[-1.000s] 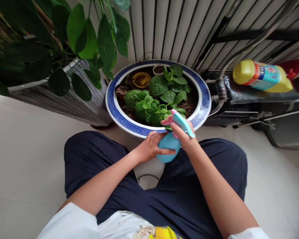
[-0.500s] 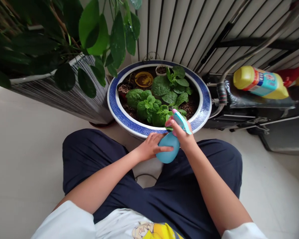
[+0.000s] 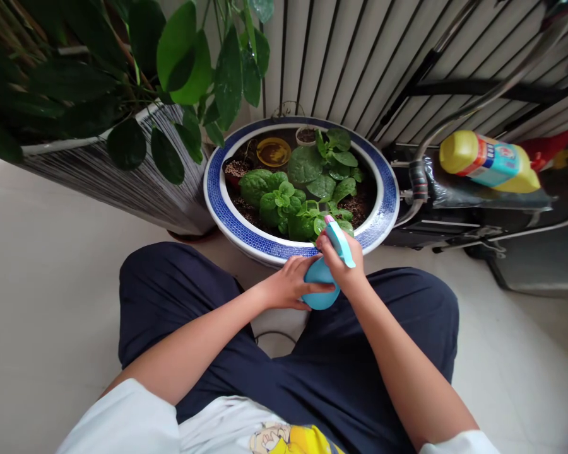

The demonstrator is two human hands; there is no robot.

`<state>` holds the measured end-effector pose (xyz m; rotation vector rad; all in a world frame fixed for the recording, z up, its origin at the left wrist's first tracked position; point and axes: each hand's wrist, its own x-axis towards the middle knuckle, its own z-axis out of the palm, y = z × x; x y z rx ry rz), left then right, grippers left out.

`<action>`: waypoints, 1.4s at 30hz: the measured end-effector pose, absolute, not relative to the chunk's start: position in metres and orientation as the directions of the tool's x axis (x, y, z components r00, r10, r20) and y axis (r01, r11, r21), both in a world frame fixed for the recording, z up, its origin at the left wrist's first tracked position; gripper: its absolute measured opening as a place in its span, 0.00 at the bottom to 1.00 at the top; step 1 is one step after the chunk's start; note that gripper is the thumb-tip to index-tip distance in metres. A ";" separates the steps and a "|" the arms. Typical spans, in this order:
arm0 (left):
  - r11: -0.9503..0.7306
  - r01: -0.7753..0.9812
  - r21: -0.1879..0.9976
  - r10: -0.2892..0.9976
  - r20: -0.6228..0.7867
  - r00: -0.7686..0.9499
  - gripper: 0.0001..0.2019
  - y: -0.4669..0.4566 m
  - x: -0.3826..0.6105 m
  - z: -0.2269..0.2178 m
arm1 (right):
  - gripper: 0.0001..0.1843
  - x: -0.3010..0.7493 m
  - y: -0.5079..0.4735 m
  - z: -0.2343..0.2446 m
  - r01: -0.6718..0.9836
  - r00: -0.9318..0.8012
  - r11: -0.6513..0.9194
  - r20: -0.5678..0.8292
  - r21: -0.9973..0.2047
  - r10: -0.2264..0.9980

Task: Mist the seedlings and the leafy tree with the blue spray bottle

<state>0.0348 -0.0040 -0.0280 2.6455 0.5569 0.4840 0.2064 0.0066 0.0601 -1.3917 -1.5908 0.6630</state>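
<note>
A light blue spray bottle (image 3: 320, 285) with a pink nozzle is held in both hands at the near rim of a round planter. My left hand (image 3: 291, 282) wraps the round body of the bottle from the left. Around its neck and trigger my right hand (image 3: 341, 258) is closed, the spray head showing above the fingers. The nozzle points forward at the leafy green plants (image 3: 288, 205) growing in dark soil. The blue-and-white planter (image 3: 218, 205) has a wide patterned rim. Trigger fingers are partly hidden.
A tall grey striped pot (image 3: 170, 195) with large hanging leaves stands at the left. To the right, a yellow bottle (image 3: 490, 161) lies on a metal-framed cart (image 3: 421, 176). Inside the planter are a yellow dish (image 3: 273, 152) and a small white pot (image 3: 306, 135). A ribbed radiator (image 3: 331, 63) stands behind.
The spray bottle has shifted slightly and its head has dipped a little nearer to me. Both hands still hold it; the view has moved slightly.
</note>
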 end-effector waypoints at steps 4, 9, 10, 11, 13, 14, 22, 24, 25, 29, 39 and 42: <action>-0.836 0.284 0.469 0.438 0.259 0.861 0.30 -0.005 0.039 -0.029 | 0.09 0.207 0.004 0.062 0.487 -0.094 0.295 0.287 -0.822 0.953; -0.837 0.305 0.454 0.433 0.207 0.877 0.26 -0.005 0.039 -0.028 | 0.05 0.205 -0.001 0.054 0.548 -0.146 0.325 0.295 -0.771 0.944; -0.842 0.303 0.446 0.423 0.196 0.885 0.27 -0.006 0.038 -0.025 | 0.04 0.205 -0.004 0.053 0.550 -0.135 0.316 0.292 -0.773 0.947; -0.843 0.298 0.448 0.414 0.188 0.891 0.28 -0.009 0.038 -0.023 | 0.04 0.205 -0.008 0.052 0.544 -0.125 0.308 0.287 -0.780 0.950; -0.828 0.264 0.495 0.398 0.187 0.898 0.31 -0.018 0.037 -0.021 | 0.04 0.206 -0.017 0.049 0.516 -0.102 0.288 0.275 -0.807 0.956; -0.805 0.235 0.544 0.395 0.197 0.897 0.32 -0.026 0.038 -0.022 | 0.04 0.207 -0.022 0.047 0.496 -0.092 0.274 0.264 -0.824 0.960; 0.122 0.088 0.989 0.859 -0.149 0.489 0.51 -0.087 0.049 -0.073 | 0.12 0.209 -0.064 0.015 0.346 0.090 0.077 0.115 -0.935 0.989; 0.239 0.147 0.960 0.791 -0.281 0.543 0.59 -0.087 0.047 -0.082 | 0.14 0.204 -0.070 0.004 0.350 0.117 0.096 0.145 -0.932 0.982; 0.254 0.184 0.949 0.764 -0.314 0.564 0.60 -0.086 0.046 -0.084 | 0.16 0.202 -0.073 -0.002 0.357 0.119 0.117 0.170 -0.927 0.978; 0.294 0.236 0.926 0.735 -0.377 0.564 0.50 -0.078 0.041 -0.093 | 0.35 0.200 -0.079 -0.026 0.324 -0.009 0.152 0.158 -0.934 0.987; 0.284 0.208 0.936 0.711 -0.351 0.609 0.53 -0.063 0.026 -0.127 | 0.58 0.219 -0.104 -0.103 0.252 -0.265 -0.035 -0.104 -0.967 0.959; 0.282 0.266 0.922 0.686 -0.388 0.616 0.54 -0.063 0.025 -0.128 | 0.49 0.218 -0.099 -0.121 0.280 -0.274 -0.049 -0.128 -0.959 0.953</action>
